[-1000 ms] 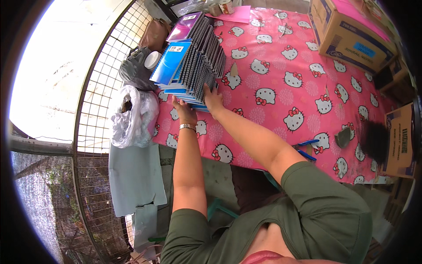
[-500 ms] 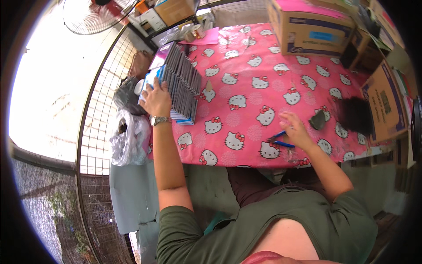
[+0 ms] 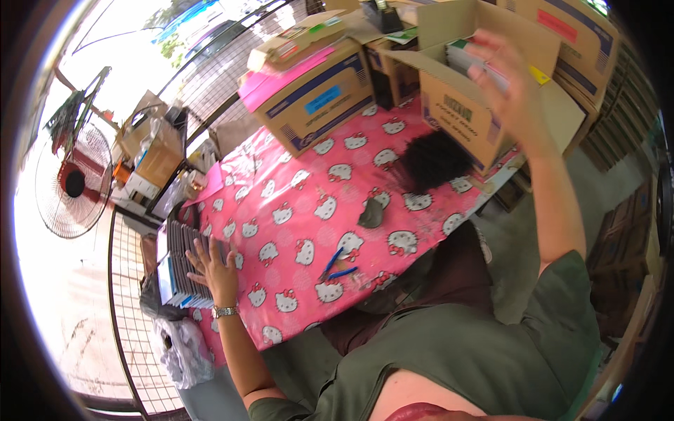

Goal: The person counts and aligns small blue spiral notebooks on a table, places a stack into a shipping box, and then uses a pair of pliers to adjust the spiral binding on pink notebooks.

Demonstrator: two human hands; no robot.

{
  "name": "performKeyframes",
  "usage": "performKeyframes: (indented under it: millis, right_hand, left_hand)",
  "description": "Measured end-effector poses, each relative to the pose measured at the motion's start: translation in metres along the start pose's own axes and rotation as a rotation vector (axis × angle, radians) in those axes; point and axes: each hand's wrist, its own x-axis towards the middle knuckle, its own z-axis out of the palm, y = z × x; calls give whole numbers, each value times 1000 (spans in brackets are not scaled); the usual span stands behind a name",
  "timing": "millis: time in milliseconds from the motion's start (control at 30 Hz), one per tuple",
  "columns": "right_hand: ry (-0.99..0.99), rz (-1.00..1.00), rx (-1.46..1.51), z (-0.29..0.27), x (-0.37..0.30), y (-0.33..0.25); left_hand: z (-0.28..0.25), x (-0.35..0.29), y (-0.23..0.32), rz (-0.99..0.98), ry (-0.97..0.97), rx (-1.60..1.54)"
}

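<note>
At the left end of the table stands a stack of blue-covered notebooks (image 3: pixel 184 256). My left hand (image 3: pixel 214 272) rests its spread fingers against the stack's side and grips nothing. At the upper right, my right hand (image 3: pixel 507 88) is raised over an open cardboard box (image 3: pixel 456 112), slightly blurred, with its fingers stretched out and apart. Inside the box, partly hidden by this hand, are more thin books or packs (image 3: pixel 460 57) with light edges. Blue-handled pliers (image 3: pixel 338 266) lie on the pink tablecloth, apart from both hands.
A black bristly brush (image 3: pixel 432 161) lies before the open box, and a dark green piece (image 3: pixel 371 213) nearby. Another carton (image 3: pixel 316 98) with pink sheets stands at the back. Plastic bags (image 3: pixel 182 351) hang at the left, near a fan (image 3: pixel 74 181).
My right hand has moved from beside the pliers up to the open box. The view has swung right. My left hand has shifted from the stack's top to its near side.
</note>
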Motion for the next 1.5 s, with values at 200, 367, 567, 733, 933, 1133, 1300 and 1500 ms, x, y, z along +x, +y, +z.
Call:
performKeyframes:
  millis: [200,367,567,733,933,1133,1300,1500]
  right_hand:
    - [135,164,-265,-86,-2,148]
    - [-226,162,-55,-19,-68,103]
    - [-514,58,-318,37,-115,68]
    - [-596,37,-291,32,-104,75]
    - [-729,182,76,-11,-31,117]
    - [-353,265,-56,-30,14,250]
    - [-708,167,3,6,-31,310]
    - [-425,272,42,17,-51,305]
  left_hand:
    - [-74,24,185,623,49,-425]
    - [-142,30,306,998,16,-728]
    - [-165,43,385,1172,-236,-958]
    - [-182,85,443,1023,-676,-1247]
    - [-202,111,546,728,-1131,-1767]
    - [-177,110,689,167,-1340,-1899]
    - [-50,103,779,-731,-1176,-1755]
    - [50,64,818,-874,-1100,-1526]
